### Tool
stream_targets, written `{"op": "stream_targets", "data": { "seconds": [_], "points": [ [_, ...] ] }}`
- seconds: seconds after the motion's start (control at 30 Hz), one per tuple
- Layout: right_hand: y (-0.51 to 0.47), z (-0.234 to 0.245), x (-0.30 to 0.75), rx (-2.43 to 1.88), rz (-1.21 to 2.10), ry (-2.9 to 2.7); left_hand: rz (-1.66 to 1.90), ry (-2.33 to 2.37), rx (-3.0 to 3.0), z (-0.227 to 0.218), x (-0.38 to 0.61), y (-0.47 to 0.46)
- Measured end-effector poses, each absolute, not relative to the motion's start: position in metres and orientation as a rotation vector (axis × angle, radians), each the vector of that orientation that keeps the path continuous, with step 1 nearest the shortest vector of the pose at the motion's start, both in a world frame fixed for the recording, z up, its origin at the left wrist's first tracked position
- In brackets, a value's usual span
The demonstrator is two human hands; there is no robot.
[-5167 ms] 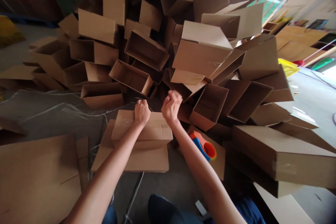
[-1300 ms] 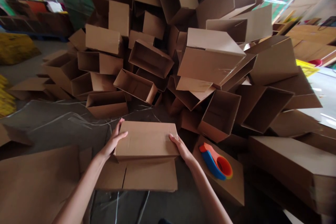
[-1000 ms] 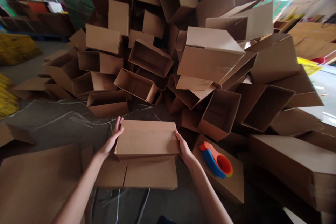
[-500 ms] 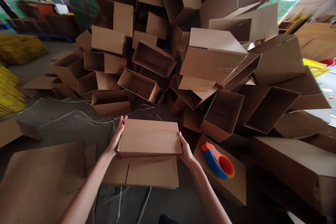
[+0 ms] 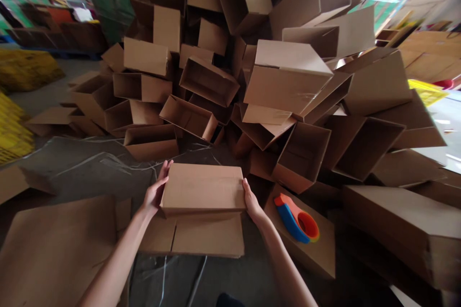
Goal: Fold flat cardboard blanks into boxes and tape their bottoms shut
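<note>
A brown cardboard box [image 5: 202, 187] is held between my two hands, its long plain face turned up. My left hand [image 5: 155, 191] presses against its left end, thumb and fingers along the edge. At the opposite end, my right hand [image 5: 252, 201] grips the box from the side, with most of its fingers hidden. Beneath the box lie flat folded cardboard sheets [image 5: 209, 237]. To the right of my right hand, an orange and blue tape dispenser [image 5: 297, 220] rests on a cardboard box [image 5: 319, 254].
A large heap of open cardboard boxes [image 5: 209, 81] rises ahead and to the right. Flat cardboard [image 5: 61, 249] lies at the lower left. Yellow crates [image 5: 14, 129] stand at the far left. White plastic straps [image 5: 111, 162] trail over the floor.
The view has shifted slightly, so the heap and tape dispenser appear a little further left. Both hands still hold the box in nearly the same place.
</note>
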State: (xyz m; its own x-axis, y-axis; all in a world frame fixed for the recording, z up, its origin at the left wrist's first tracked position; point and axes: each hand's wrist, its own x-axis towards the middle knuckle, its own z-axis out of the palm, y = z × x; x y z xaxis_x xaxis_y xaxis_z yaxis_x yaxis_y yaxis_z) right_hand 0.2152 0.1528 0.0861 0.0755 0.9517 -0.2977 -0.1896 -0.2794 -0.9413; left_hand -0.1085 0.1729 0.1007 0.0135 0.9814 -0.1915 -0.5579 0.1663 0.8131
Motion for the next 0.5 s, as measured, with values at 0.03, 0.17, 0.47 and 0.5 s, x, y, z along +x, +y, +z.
{"op": "stream_targets", "data": {
  "seconds": [0.03,0.17,0.47,0.5],
  "points": [
    [0.152,0.088,0.216,-1.357,1.404,-0.847,1.338,0.89,0.629,0.101,-0.108,0.173],
    [0.151,0.098,0.214,-1.309,1.447,-0.889,1.383,0.978,0.754,0.099,-0.105,0.176],
    [0.164,0.093,0.224,-1.371,1.324,-1.18,1.34,1.137,0.933,0.089,-0.103,0.185],
    [0.164,0.093,0.225,-1.387,1.305,-1.206,1.335,1.142,0.947,0.089,-0.104,0.185]
  ]
}}
